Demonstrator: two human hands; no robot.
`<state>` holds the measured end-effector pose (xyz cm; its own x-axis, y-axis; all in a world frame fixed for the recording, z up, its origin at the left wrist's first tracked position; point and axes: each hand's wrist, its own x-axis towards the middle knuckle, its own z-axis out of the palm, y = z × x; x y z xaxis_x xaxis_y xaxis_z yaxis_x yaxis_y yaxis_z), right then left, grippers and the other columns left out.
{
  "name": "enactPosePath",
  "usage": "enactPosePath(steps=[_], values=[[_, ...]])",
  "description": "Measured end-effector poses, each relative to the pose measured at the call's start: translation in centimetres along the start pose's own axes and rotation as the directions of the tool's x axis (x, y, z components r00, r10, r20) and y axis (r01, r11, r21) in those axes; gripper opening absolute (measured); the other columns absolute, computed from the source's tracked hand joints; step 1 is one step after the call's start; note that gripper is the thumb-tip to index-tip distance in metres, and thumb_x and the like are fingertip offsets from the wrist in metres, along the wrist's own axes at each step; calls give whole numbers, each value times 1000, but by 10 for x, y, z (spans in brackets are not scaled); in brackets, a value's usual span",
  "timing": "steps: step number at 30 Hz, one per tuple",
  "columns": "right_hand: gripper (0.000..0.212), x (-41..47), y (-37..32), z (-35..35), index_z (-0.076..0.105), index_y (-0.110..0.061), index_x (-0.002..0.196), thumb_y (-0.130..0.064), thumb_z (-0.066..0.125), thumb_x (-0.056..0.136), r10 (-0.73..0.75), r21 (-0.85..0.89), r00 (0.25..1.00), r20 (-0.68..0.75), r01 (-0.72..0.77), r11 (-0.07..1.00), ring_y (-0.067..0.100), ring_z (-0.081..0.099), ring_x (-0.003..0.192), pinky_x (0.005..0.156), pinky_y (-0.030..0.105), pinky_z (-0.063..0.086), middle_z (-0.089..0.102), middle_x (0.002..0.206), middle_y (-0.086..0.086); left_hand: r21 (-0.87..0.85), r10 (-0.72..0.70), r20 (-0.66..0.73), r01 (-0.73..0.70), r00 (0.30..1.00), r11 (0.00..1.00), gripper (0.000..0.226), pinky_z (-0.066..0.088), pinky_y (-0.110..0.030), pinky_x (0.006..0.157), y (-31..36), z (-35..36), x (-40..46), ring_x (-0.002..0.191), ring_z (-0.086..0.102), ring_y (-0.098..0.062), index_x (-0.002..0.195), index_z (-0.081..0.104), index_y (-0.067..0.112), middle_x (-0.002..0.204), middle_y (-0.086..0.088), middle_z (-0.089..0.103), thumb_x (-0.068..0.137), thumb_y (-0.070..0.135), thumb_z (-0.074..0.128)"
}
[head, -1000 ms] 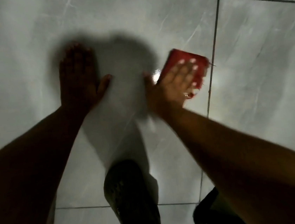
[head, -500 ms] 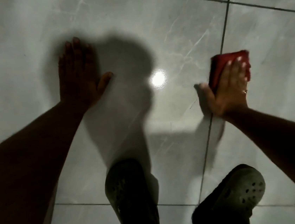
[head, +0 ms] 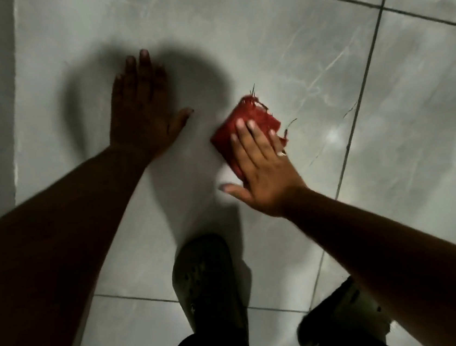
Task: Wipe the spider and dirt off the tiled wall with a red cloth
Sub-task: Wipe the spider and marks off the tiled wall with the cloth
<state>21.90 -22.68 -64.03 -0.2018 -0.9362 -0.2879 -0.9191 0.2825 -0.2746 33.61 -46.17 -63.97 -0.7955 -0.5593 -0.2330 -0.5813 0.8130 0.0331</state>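
Red cloth (head: 247, 125) is folded and pressed flat against the grey marbled tiled wall (head: 277, 39), just right of the centre of the frame, with frayed threads sticking out along its upper and right edges.

Taking the cloth as the landmark and reading left to right:

Well left of the cloth, a darker strip of wall runs down the frame edge.

Left of the cloth, your left hand (head: 143, 111) lies flat on the tile, palm down, fingers extended and together, thumb pointing toward the cloth. It grips nothing and does not touch the cloth. Your head's shadow surrounds it.

On the cloth, your right hand (head: 263, 168) rests palm down with the fingers spread across the cloth's lower half, pinning it to the tile rather than closing around it. The thumb is splayed out to the left, off the cloth, on bare tile. A ring shows on one finger.

Below the cloth, two dark perforated clogs (head: 205, 283) and dark trouser legs are visible.

Right of the cloth, a dark grout line (head: 360, 100) runs down the wall, clear of the cloth. Thin dark marks show on the tile between cloth and grout; whether they are veins, threads or dirt cannot be told.
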Motion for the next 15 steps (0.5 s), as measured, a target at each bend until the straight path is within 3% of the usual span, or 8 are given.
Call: enactPosePath(steps=[2,5,7,9,11,12,14,15], values=[[92,-33,38,0,29,-1,147,-70,42,87,-49,-78,999,19,50,996,39,19,147,114,61,27,22,157,20,12,13,3,-13,1000,1000,85,10,-52,121,-2,1,-3,150,6,-41,154,8,7,162,-24,6,94,66,22],[97,-70,90,-16,30,11,143,-62,57,84,262,-45,965,-2,-262,964,52,22,141,112,64,28,24,151,34,20,-8,14,8,1000,1000,86,7,-52,121,0,6,-3,150,4,-41,154,4,9,162,-23,4,93,68,18],[104,-70,107,-29,12,11,147,-68,43,87,539,27,842,25,-539,842,50,6,146,120,59,12,7,155,36,10,-2,23,1,1000,1000,87,6,-53,121,5,9,0,150,3,-41,154,2,9,162,-22,3,93,68,16],[106,-34,101,-37,-4,3,150,-74,29,85,798,189,601,49,-790,584,41,-10,148,121,57,0,-10,160,27,-4,1,24,-1,1000,1000,88,6,-54,121,3,9,6,150,2,-41,154,2,8,162,-22,3,93,68,18],[105,19,83,-45,-5,-2,151,-76,30,85,934,330,354,46,-888,320,37,-11,149,121,57,-3,-10,162,20,-21,-21,14,22,1000,1000,88,7,-54,121,-3,7,7,150,2,-41,154,1,8,162,-22,3,92,69,19],[104,44,75,-50,-3,-4,152,-77,29,85,959,350,280,42,-903,248,35,-9,150,120,55,-4,-8,162,19,-27,-35,9,35,999,999,89,7,-54,121,-4,7,7,150,2,-41,154,1,8,162,-22,3,92,70,20],[103,83,60,-56,-2,-5,152,-78,26,84,966,346,257,19,-908,235,35,-9,150,119,53,-5,-7,163,18,-45,-62,4,63,998,997,90,7,-54,121,-2,8,3,150,2,-41,154,1,9,162,-22,2,92,70,22],[104,100,52,-57,-4,-5,151,-79,25,83,950,349,311,23,-893,284,35,-10,150,120,55,-6,-9,162,19,-49,-69,5,69,998,996,90,7,-54,121,-2,8,2,150,1,-41,154,1,9,163,-22,1,92,69,23]])
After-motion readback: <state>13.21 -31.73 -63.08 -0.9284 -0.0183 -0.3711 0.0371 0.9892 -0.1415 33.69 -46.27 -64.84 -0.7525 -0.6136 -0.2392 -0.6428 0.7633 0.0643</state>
